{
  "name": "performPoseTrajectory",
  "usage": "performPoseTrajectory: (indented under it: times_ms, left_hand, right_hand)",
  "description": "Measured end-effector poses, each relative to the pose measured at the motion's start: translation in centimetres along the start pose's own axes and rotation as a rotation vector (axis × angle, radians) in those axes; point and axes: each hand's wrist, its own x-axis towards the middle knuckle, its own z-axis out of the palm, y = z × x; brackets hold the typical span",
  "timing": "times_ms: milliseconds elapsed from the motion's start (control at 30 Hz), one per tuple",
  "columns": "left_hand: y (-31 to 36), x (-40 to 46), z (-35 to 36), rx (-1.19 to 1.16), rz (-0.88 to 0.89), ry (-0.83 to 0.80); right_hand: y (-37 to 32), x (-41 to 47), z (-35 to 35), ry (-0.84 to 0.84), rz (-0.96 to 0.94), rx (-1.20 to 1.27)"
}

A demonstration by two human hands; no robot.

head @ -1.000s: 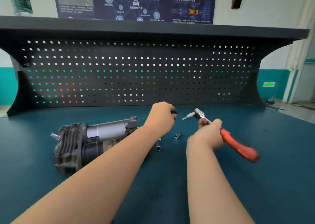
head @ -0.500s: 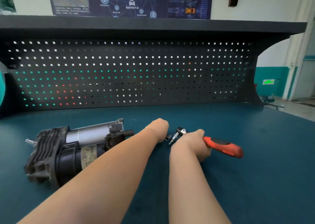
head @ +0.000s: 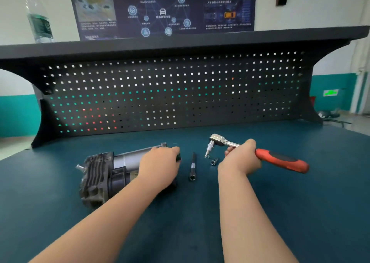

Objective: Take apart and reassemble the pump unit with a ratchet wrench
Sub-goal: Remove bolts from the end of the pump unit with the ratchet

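Note:
The pump unit (head: 104, 174), grey and black with a silver cylinder, lies on its side at the left of the blue bench top (head: 300, 212). My left hand (head: 158, 166) rests on its right end, fingers curled over a black part there. My right hand (head: 240, 158) grips the ratchet wrench (head: 280, 160) by the metal shaft just ahead of its red handle. The wrench head points left and carries a short bit that hangs down just above the bench. A small socket (head: 214, 161) lies under the bit. A long extension bar (head: 192, 167) lies between my hands.
A black pegboard back panel (head: 170, 94) rises behind the bench, with a shelf on top. A plastic water bottle (head: 39, 18) stands on that shelf at the left. The bench's right edge runs past the wrench handle.
My left hand has moved left from the wrench head onto the pump's right end. My right hand has lifted the wrench, bit pointing down. The camera view has tilted up.

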Motion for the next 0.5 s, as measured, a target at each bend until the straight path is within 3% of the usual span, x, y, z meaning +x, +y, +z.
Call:
performPoseTrajectory:
  times_ms: [267, 500]
  left_hand:
    - [-3.1, -3.4, -2.0, -0.161, 0.173, 0.078]
    - [-6.9, -7.2, -3.5, -0.402, 0.361, 0.159]
  right_hand:
    - [-0.6, -2.1, 0.1, -0.322, 0.204, 0.181]
    - [0.6, -7.9, 1.1, -0.618, 0.402, 0.166]
